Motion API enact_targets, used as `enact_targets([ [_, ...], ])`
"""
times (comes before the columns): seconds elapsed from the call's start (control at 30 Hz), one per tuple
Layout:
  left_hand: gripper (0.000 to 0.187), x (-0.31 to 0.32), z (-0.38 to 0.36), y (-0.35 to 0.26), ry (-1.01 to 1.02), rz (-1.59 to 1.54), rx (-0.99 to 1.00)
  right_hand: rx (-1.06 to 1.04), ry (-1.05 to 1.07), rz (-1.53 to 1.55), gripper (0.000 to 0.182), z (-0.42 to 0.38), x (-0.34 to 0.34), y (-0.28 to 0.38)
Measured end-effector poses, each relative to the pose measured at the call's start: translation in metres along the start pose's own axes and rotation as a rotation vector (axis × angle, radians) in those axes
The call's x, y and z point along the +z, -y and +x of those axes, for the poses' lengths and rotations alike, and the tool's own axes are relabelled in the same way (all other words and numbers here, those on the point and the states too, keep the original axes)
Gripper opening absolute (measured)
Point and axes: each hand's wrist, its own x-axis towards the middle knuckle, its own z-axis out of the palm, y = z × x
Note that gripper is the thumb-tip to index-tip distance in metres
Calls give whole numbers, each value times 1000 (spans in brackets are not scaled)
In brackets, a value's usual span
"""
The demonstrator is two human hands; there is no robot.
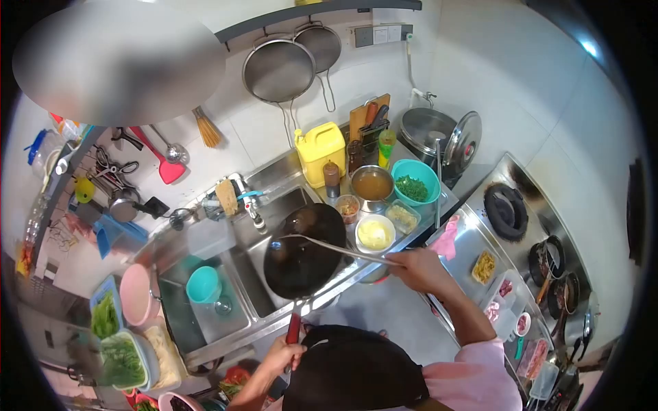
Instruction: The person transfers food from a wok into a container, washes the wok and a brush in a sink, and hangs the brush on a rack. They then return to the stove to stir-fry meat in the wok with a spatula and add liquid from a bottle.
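A yellow jug (321, 152) stands behind the sink (274, 205), against the white wall; beside it, on the steel counter (473, 240), stand a metal bowl of brown liquid (372, 183), a teal bowl of chopped greens (415, 181) and a small white bowl with something pale yellow (375, 234); a teal cup (204, 284) stands in the left basin of the sink; two metal strainers (279, 70) hang on the wall above, and a gas burner (506, 211) is at the right, well apart from the sink. The left hand (284, 356) is low in the view, with the fingers closed around the red handle (293, 327) of a black wok (305, 250); the wok is held over the right basin, near the tap (255, 214). The right arm reaches forward from a pink sleeve (473, 377); the right hand (418, 268) is closed on the end of a long metal ladle (336, 248), whose handle goes leftward across the wok; its far end lies over the wok's left side, but I cannot tell if it touches the inside. The wok lies between both hands, just in front of the small white bowl.
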Motion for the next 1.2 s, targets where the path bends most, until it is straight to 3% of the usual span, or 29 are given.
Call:
enact_targets([
  [0.17,20,66,-47,40,-367,366,153,-53,1,504,31,-79,25,-84],
  [0.23,26,97,-57,48,-521,580,313,71,49,684,34,-115,54,-124],
  [0.27,35,98,-52,62,-580,681,306,131,91,746,34,-131,57,-137],
  [0.33,34,119,-55,47,-568,744,295,194,73,829,35,-162,56,-155],
  [0.43,30,146,-38,25,-457,792,364,196,51,854,35,-201,51,-189],
  [0.5,27,168,-17,4,-347,853,495,250,-133,865,36,-228,46,-195],
  [0.57,24,210,6,-25,-202,749,381,266,-327,833,36,-247,52,-211],
  [0.67,24,260,63,-49,-13,746,354,562,-397,1105,37,-275,43,-211],
  [0.73,24,315,87,-85,81,811,300,610,-508,1154,38,-276,34,-209],
  [0.8,25,360,131,-103,237,762,401,637,-680,1167,41,-266,21,-207],
  [0.9,19,436,197,-135,466,748,395,721,-822,1036,36,-234,20,-246],
  [1.03,7,536,306,-152,603,742,336,769,-862,1235,32,-186,-3,-320],
  [1.1,6,582,330,-167,574,763,313,761,-874,1328,32,-165,7,-366],
  [1.2,9,630,388,-164,563,799,318,769,-875,1379,40,-163,4,-367],
])
